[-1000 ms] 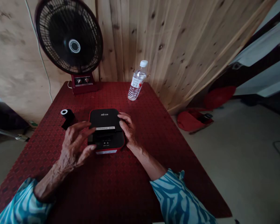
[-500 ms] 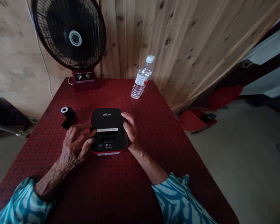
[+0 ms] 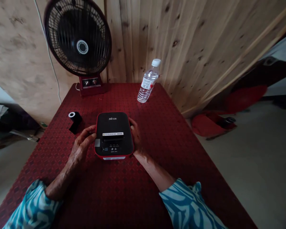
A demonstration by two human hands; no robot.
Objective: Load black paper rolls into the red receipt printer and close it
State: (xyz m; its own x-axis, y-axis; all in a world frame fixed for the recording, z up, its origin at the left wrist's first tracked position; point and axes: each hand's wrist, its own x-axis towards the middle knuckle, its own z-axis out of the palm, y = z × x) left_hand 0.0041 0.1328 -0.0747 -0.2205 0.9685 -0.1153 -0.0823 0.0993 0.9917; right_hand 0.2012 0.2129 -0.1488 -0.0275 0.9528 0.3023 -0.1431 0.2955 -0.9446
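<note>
A black-topped printer with a red casing lies flat on the table, with a white label strip across its top and a narrow slot below the strip. My left hand is at its left side, fingers bent and touching the edge. Along the opposite side, my right hand holds the casing, its fingertips partly hidden behind the edge. Left of the printer stands a small black roll with a white core end, a short black strip hanging loose from it.
A dark red fan stands at the table's back left. Near the back edge is a clear water bottle with a white cap. The patterned red table meets a wooden wall. A red bag-like object is on the floor at right.
My left hand has moved off the printer's top to its left side. The dark gap across the top has narrowed. My right hand has stayed on the right side; the view has shifted slightly.
</note>
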